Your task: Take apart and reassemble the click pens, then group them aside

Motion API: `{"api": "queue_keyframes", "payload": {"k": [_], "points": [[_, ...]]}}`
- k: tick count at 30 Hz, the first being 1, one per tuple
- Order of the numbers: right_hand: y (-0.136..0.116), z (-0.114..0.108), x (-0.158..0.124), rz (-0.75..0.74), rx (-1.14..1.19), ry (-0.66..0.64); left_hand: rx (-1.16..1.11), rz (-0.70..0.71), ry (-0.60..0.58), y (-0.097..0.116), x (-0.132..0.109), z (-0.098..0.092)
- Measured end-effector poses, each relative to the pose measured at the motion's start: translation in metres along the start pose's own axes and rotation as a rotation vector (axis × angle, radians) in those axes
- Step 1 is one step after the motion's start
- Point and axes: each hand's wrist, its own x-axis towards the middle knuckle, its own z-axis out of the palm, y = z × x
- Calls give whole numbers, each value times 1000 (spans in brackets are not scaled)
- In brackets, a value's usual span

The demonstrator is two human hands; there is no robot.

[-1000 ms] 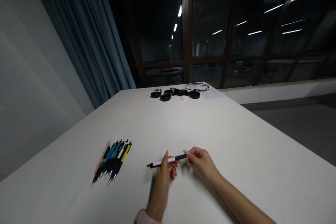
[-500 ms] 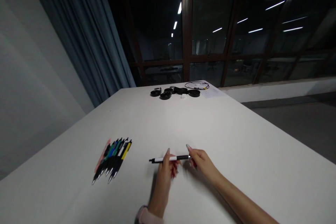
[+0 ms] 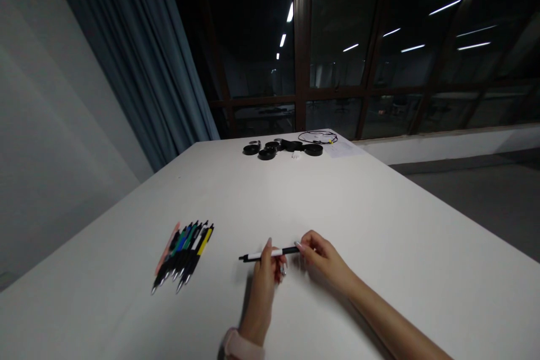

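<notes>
A white pen with black ends [image 3: 253, 256] lies nearly level between my two hands, its clicker end pointing left. My left hand [image 3: 267, 274] pinches its white barrel between thumb and fingers. At the tip end, my right hand [image 3: 319, 254] has closed its thumb and fingers over the black grip, hiding the point. To the left, several click pens [image 3: 185, 253] lie side by side on the white table [image 3: 337, 202], with black, green, blue, white and yellow barrels. A pinkish pen [image 3: 167, 248] forms the left edge of that row.
Several black round rolls [image 3: 267, 153] sit at the table's far end. Near them are a small white object [image 3: 296, 154], a thin black cable loop [image 3: 317, 136] and a sheet of paper [image 3: 343, 149]. A blue curtain [image 3: 139, 56] hangs beyond the left edge.
My right thumb and fingers have shifted slightly left and curled further over the pen's tip end, which showed before. My left hand keeps its pinch on the barrel.
</notes>
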Motion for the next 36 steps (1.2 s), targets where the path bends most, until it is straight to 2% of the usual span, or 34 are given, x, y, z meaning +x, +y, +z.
{"api": "queue_keyframes", "payload": {"k": [3, 7, 14, 18, 24, 26, 30, 36], "points": [[4, 3, 1, 44, -7, 19, -3, 46, 11, -3, -1, 0], [5, 6, 2, 119, -16, -37, 29, 64, 20, -4, -1, 0], [-4, 0, -1, 79, 68, -142, -27, 59, 35, 0, -1, 0], [-1, 1, -1, 113, 11, -167, -5, 60, 35, -1, -1, 0], [9, 4, 3, 58, -32, -12, 34, 85, 38, -2, -4, 1], [10, 5, 4, 60, -47, -4, 47, 103, 31, -3, -4, 0], [7, 6, 2, 121, -16, -51, 57, 133, 30, -3, -3, -1], [-1, 1, -1, 90, 107, -172, 21, 65, 60, 0, -1, -2]]}}
